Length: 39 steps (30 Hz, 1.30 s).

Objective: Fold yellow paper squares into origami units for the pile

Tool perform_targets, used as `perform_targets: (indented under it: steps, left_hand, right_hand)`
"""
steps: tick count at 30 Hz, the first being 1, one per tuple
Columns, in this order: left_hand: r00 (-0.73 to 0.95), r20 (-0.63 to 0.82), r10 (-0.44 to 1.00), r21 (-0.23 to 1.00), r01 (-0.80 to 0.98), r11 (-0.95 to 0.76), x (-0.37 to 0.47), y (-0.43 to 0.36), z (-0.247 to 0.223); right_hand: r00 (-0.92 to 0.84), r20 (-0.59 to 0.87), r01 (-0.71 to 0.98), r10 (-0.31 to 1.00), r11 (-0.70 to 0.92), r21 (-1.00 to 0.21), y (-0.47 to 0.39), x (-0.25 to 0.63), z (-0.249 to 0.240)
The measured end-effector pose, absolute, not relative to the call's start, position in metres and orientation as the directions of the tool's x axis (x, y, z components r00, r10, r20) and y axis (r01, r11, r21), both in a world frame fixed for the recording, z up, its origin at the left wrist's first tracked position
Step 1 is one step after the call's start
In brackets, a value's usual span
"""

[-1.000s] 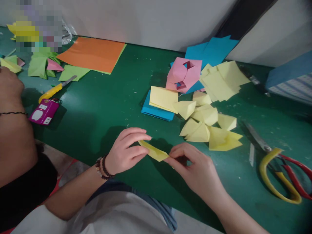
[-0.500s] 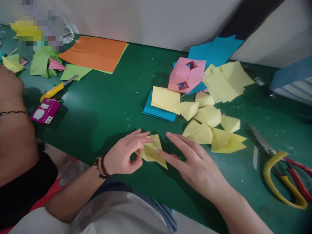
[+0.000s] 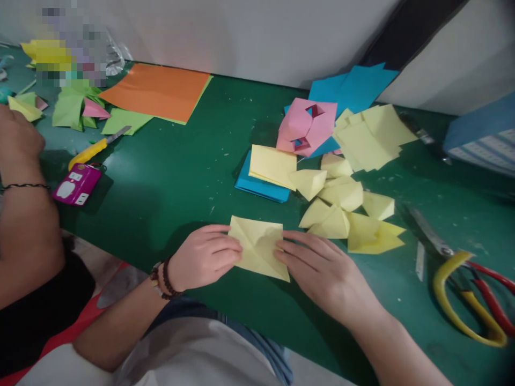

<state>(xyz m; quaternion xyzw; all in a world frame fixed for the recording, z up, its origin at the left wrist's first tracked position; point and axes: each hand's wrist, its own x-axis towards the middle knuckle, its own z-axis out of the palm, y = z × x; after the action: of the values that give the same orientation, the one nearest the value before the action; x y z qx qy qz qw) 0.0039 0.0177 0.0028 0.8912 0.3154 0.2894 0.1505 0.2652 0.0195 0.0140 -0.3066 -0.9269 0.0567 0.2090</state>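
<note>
A square of creased yellow paper (image 3: 259, 244) lies opened out near the front edge of the green table, with a diagonal fold line across it. My left hand (image 3: 207, 256) grips its left edge, fingers closed and thumb hidden. At the right edge my right hand (image 3: 322, 268) has its fingers curled on the sheet, thumb likewise out of sight. Just beyond, a folded yellow paper stack (image 3: 273, 163) rests on folded blue paper (image 3: 261, 188). Several folded yellow paper pieces (image 3: 341, 193) sit to the right, beside a pink folded paper shape (image 3: 308, 124).
Red-and-yellow-handled scissors (image 3: 444, 249) lie at the right, near loose yellow sheets (image 3: 372, 136). Orange paper (image 3: 161, 91), a yellow utility knife (image 3: 94, 150) and a purple box-like object (image 3: 78, 184) are on the left. Another person's arm (image 3: 26, 214) rests at the far left.
The yellow paper has gone from partly folded to opened nearly flat. My left hand's ring-like pinch has changed to a hold on the left edge; my right fingers have closed on the right edge.
</note>
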Motion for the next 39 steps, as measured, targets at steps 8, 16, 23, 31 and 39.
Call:
perform_targets:
  steps: [8, 16, 23, 31, 39]
  left_hand:
    - [0.572, 0.308, 0.760, 0.514, 0.572, -0.639, 0.013, 0.015, 0.011]
    - [0.642, -0.056, 0.765, 0.613, 0.627, -0.481, 0.020, 0.045, 0.026]
    - [0.524, 0.079, 0.848, 0.595, 0.658, -0.462, 0.018, 0.041, 0.014]
    - [0.606, 0.312, 0.732, 0.255, 0.689, -0.679, 0.022, 0.033, 0.015]
    - [0.696, 0.311, 0.648, 0.268, 0.590, -0.762, 0.030, 0.021, 0.012]
  right_hand:
    - [-0.614, 0.354, 0.499, 0.705, 0.695, -0.518, 0.017, 0.248, 0.009]
    - [-0.391, 0.263, 0.695, 0.882, 0.470, -0.544, 0.020, 0.246, 0.002]
    - [-0.258, 0.241, 0.783, 0.936, 0.349, -0.515, 0.024, 0.237, -0.004]
    - [-0.387, 0.313, 0.783, 0.867, 0.488, -0.385, 0.029, 0.233, -0.003]
    - [-0.406, 0.302, 0.794, 0.863, 0.497, -0.352, 0.030, 0.232, -0.001]
